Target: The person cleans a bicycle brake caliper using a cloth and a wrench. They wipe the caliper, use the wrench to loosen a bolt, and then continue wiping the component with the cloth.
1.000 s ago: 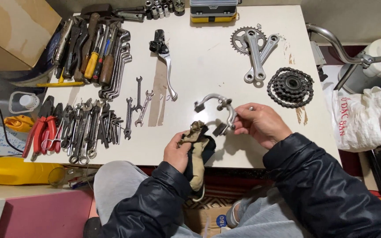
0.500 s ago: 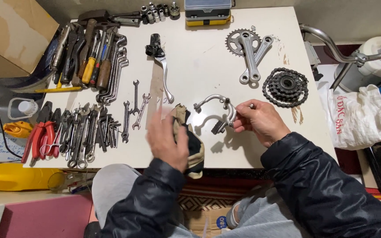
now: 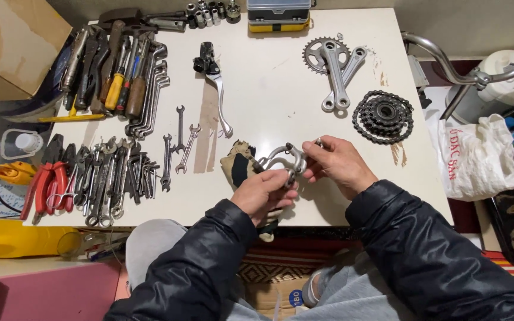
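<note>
A silver bicycle brake caliper (image 3: 287,156) is held above the white table (image 3: 269,89) near its front edge. My right hand (image 3: 334,163) grips its right side. My left hand (image 3: 264,191) grips its lower arm from below. A tan and black rag (image 3: 237,163) lies on the table just left of my left hand, released.
Spanners and pliers (image 3: 99,175) lie in rows at the left, screwdrivers and ring spanners (image 3: 120,77) behind them. A brake lever (image 3: 215,83), a crankset (image 3: 334,62) and a sprocket cluster with chain (image 3: 383,116) lie further back. A handlebar (image 3: 459,65) and a white bag (image 3: 477,157) stand off the right edge.
My left hand dropped the rag on the table, swung up, then came back and took hold of the caliper. The right hand kept its grip and tilted the caliper.
</note>
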